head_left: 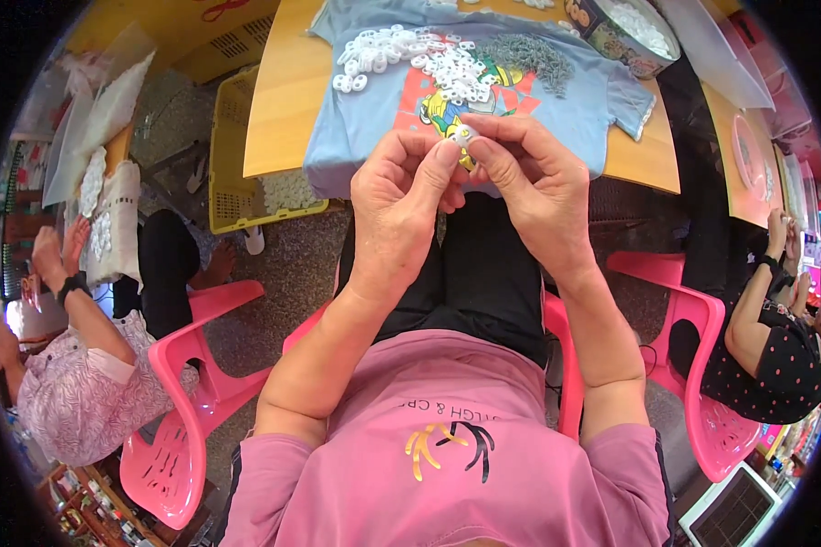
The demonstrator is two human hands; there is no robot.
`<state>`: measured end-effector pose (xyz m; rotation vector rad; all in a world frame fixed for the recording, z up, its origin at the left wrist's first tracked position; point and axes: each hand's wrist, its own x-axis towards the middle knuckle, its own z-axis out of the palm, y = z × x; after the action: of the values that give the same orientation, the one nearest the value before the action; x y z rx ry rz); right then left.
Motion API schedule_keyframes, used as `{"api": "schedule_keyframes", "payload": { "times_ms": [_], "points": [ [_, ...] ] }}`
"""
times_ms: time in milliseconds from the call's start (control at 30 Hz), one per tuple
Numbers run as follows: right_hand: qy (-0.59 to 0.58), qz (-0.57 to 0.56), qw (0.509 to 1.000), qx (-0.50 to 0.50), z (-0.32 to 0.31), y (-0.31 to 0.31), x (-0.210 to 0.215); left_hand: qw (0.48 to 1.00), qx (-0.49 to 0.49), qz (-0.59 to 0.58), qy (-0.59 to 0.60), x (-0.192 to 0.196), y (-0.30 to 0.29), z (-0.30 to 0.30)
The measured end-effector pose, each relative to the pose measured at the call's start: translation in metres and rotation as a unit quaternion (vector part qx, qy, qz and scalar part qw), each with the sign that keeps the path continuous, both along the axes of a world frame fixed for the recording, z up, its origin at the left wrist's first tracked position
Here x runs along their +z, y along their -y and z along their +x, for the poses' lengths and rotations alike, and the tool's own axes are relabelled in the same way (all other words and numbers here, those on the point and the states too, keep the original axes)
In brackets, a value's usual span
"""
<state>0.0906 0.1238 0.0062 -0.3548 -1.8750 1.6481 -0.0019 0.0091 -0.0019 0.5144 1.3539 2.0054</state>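
Observation:
My left hand (400,193) and my right hand (545,187) meet above the near edge of the table. Between their thumbs and fingertips they pinch a small white plastic piece (464,136), whose details are partly covered. Beyond the hands, a light blue T-shirt (351,137) with a cartoon print is spread over the tabletop. On it lie a heap of white oval pieces with holes (379,50), a second heap of smaller white pieces (459,73), and a pile of small grey parts (531,62) too fine to name.
A round tin (611,41) filled with white pieces stands at the table's far right. On the floor, left, sits a yellow crate (233,155) holding white pieces. People work on both sides, seated on pink chairs (169,456). The wooden table (278,109) ends before my lap.

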Motion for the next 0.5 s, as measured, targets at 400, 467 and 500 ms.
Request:
{"api": "schedule_keyframes", "payload": {
  "times_ms": [400,467,500],
  "points": [
    [-0.004,-0.118,0.993,-0.006,-0.002,0.012,-0.006,1.0,0.001,0.027,-0.014,-0.016,-0.001,-0.001],
    [-0.007,-0.145,0.989,0.004,-0.001,0.01,-0.003,0.998,0.0,0.046,-0.037,-0.011,0.0,0.001],
    [-0.008,-0.172,0.985,0.015,0.0,0.008,-0.001,0.996,-0.001,0.064,-0.058,-0.009,-0.001,0.002]
  ]
}}
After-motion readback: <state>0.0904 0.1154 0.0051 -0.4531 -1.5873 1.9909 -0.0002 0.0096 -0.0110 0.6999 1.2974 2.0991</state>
